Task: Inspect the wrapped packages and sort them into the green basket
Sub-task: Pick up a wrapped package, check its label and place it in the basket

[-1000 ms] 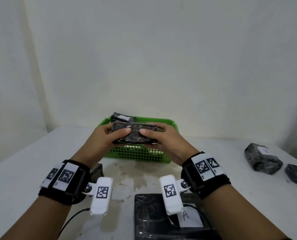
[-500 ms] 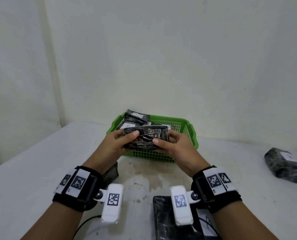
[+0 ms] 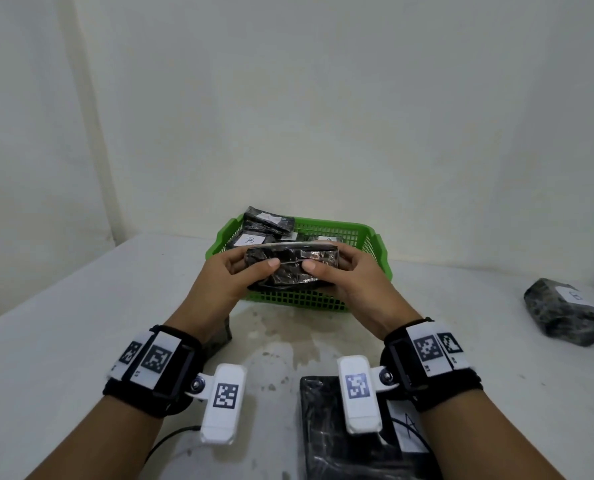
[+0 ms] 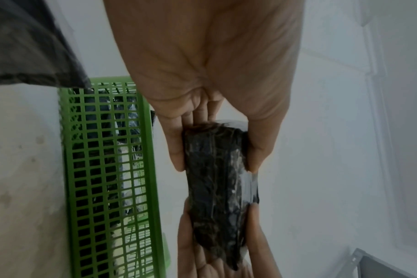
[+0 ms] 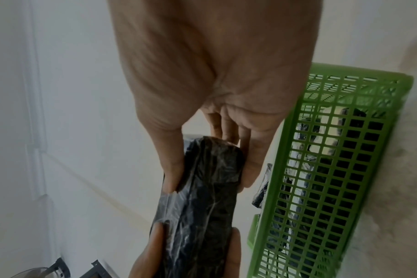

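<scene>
Both hands hold one black plastic-wrapped package (image 3: 290,268) in the air, just in front of the green basket (image 3: 380,251). My left hand (image 3: 250,268) grips its left end, thumb on the near face and fingers behind. My right hand (image 3: 326,268) grips the right end the same way. The left wrist view shows the package (image 4: 217,178) pinched between thumb and fingers, with the basket (image 4: 150,169) beside it. In the right wrist view the package (image 5: 202,197) is held likewise next to the basket (image 5: 321,169). Several labelled black packages (image 3: 254,237) lie in the basket.
A flat black package (image 3: 326,445) with a white label lies on the white table at the near edge under my right wrist. Another dark package (image 3: 565,313) with a label sits at the far right. A dark package (image 3: 219,337) lies partly hidden under my left wrist.
The hands and the held package have stayed together in front of the basket; the package has turned slightly in the grip. The head view has shifted, so the basket sits more to the right.
</scene>
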